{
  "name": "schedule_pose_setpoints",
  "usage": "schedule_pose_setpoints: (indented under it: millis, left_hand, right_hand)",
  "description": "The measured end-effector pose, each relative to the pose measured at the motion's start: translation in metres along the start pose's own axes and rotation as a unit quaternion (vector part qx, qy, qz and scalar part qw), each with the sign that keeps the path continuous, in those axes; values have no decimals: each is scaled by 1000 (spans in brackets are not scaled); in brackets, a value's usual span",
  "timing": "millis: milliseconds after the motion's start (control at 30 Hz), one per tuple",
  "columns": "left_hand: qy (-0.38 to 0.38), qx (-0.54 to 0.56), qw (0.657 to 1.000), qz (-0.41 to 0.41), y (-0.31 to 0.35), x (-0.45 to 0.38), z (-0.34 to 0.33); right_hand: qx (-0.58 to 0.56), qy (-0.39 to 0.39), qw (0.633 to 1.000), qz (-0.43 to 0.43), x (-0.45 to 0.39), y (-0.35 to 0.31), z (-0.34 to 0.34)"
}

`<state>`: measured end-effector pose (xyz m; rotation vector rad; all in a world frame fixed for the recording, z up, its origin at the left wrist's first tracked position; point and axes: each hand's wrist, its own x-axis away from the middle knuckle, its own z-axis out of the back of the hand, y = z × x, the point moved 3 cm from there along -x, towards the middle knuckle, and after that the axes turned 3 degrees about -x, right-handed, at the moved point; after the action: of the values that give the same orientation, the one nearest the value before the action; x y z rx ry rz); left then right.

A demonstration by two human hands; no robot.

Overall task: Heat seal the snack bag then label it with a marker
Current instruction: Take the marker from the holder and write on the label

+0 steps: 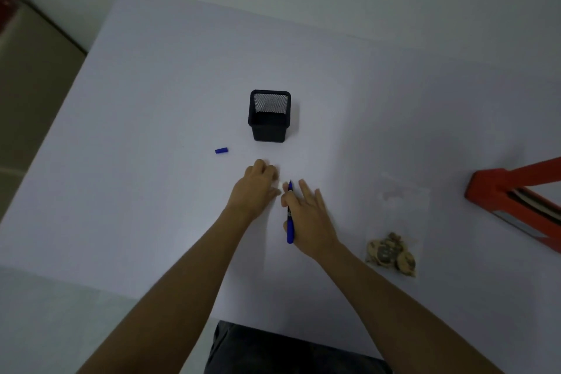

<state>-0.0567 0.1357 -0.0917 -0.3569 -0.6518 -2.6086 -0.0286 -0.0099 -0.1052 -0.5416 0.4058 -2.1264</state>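
Observation:
My right hand (309, 222) holds an uncapped blue marker (290, 222) between thumb and index finger, tip pointing away from me, other fingers spread. My left hand (258, 188) rests fingers-down on the white table just left of the marker tip, perhaps pressing a small white label; I cannot tell. The marker's blue cap (221, 150) lies loose on the table to the left. The clear snack bag (394, 228), with brown snacks gathered at its near end, lies flat to the right, apart from both hands. The red heat sealer (513, 200) sits at the right edge.
A black mesh pen holder (269, 115) stands upright beyond my hands. The white table (151, 161) ends at its left edge beside a beige floor and at the near edge by my dark trousers.

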Motion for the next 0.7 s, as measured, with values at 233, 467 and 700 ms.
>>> schedule_pose_setpoints:
  millis: [233, 467, 700]
  left_hand:
    - [-12, -44, 999, -20, 7, -6, 3]
    - [28, 30, 999, -14, 6, 0, 3]
    - [131, 143, 981, 8, 7, 2, -2]
  right_hand:
    - [-15, -3, 1000, -5, -1, 0, 0]
    - [-29, -2, 1000, 5, 1, 0, 1]
    - [-82, 28, 995, -46, -4, -3, -1]
